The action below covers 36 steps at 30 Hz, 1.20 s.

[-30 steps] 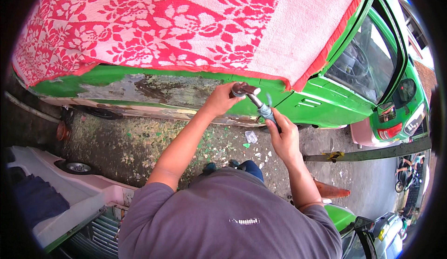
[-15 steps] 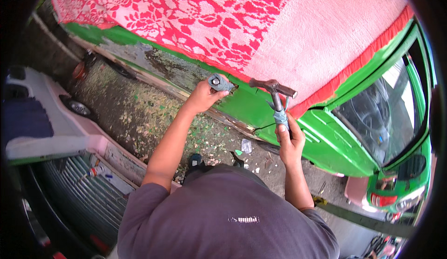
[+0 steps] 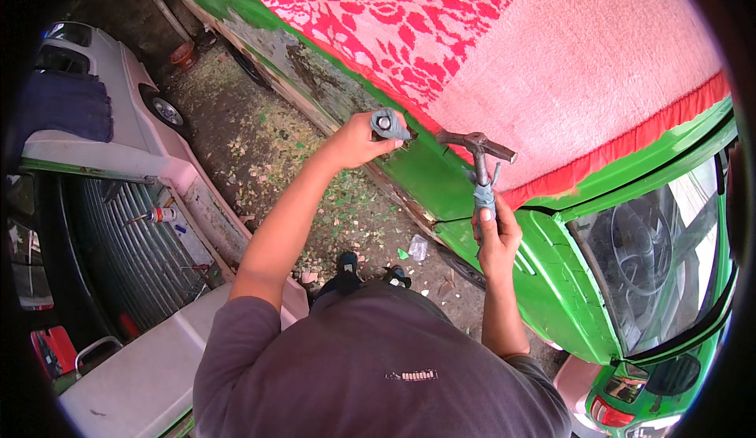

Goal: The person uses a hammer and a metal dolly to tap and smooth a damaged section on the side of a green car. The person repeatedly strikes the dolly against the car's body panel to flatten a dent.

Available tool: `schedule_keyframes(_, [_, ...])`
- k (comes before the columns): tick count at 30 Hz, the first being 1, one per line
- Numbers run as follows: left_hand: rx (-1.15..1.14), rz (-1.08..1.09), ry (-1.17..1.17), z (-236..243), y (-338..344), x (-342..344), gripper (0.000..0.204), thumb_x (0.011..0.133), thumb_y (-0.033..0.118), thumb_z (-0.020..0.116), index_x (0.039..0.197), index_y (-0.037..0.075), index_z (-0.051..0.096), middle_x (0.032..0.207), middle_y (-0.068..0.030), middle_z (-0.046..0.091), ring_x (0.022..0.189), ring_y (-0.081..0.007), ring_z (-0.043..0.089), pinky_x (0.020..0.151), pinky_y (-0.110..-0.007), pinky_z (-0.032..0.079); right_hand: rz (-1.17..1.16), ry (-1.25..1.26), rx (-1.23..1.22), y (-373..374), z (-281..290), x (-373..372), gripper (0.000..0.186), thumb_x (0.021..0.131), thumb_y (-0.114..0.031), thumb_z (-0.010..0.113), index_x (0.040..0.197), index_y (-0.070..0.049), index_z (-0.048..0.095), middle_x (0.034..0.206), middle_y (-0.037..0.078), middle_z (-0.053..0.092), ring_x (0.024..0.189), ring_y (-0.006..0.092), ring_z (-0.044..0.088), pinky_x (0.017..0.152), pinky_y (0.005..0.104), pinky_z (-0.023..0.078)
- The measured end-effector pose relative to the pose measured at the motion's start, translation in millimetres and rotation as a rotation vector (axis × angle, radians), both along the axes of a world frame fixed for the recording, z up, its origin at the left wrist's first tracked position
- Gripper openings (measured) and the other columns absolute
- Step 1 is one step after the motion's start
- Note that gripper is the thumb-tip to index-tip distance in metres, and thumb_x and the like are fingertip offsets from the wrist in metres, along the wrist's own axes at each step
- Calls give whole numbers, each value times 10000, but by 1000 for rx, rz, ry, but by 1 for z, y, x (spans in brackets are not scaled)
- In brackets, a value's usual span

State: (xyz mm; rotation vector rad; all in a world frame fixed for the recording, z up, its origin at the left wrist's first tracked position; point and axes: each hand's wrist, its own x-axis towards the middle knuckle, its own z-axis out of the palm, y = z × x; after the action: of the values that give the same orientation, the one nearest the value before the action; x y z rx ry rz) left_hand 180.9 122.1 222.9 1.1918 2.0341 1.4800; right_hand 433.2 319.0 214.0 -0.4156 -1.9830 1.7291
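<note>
My left hand (image 3: 360, 142) is closed round a short tool with a grey-wrapped handle (image 3: 385, 123). Its round metal end faces up, and its working end cannot be made out against the scraped edge of the green car panel (image 3: 402, 175). In my right hand (image 3: 497, 241) is a hammer (image 3: 478, 148), gripped by its handle, which is bound with grey strips. The steel head is raised, to the right of the tool, in front of the pink towel-like cover (image 3: 567, 76) over the car.
Paint flakes (image 3: 272, 170) litter the ground at left. A pale vehicle (image 3: 118, 111) stands there, with a spray can (image 3: 163, 215) on the ribbed bed of the vehicle part nearer me. At right are the green car's window (image 3: 630, 233) and a red tail light (image 3: 610, 412).
The view has shifted, so the cars and ground appear further right and the vehicle at left shows more. Both hands keep their tools in nearly the same pose.
</note>
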Motion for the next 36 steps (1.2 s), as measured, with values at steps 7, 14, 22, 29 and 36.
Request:
schedule_keyframes(7, [71, -42, -11, -25, 6, -5, 282, 821, 43, 701, 1091, 26, 624, 1039, -43, 680, 967, -112, 613, 875, -312, 496, -36, -40, -108, -14, 3, 3, 404, 964, -166, 613, 1315, 25, 547, 792, 4, 581, 637, 59, 485, 545, 217, 396])
schedule_keyframes(14, [46, -76, -10, -36, 12, -10, 350, 797, 202, 775, 1084, 41, 655, 915, -91, 708, 827, -144, 640, 774, -318, 513, -35, -58, 28, -32, 13, -10, 442, 959, -173, 607, 1340, 23, 498, 810, 20, 582, 608, 52, 468, 510, 210, 368])
schedule_keyframes(22, [-29, -61, 31, -26, 12, 2, 394, 796, 199, 812, 1116, 24, 664, 1045, -75, 718, 990, -110, 643, 885, -306, 504, -98, 104, 480, -42, 47, -1, 377, 909, -97, 666, 1262, 9, 586, 940, 129, 677, 802, 204, 639, 736, 351, 506])
schedule_keyframes(29, [23, -14, 56, -32, 21, 2, 416, 792, 213, 816, 1128, 21, 664, 960, -63, 718, 883, -94, 629, 814, -302, 514, -103, -7, 595, -33, 41, 0, 411, 908, -88, 665, 1289, 39, 576, 1117, 207, 675, 1009, 292, 676, 885, 348, 503])
schedule_keyframes(36, [46, 14, -21, -26, 30, 11, 439, 770, 218, 832, 1108, 4, 652, 906, -68, 711, 816, -102, 618, 769, -300, 514, -62, -94, 689, -34, 50, -6, 424, 914, -73, 643, 1327, -6, 568, 990, 199, 669, 817, 236, 658, 754, 347, 512])
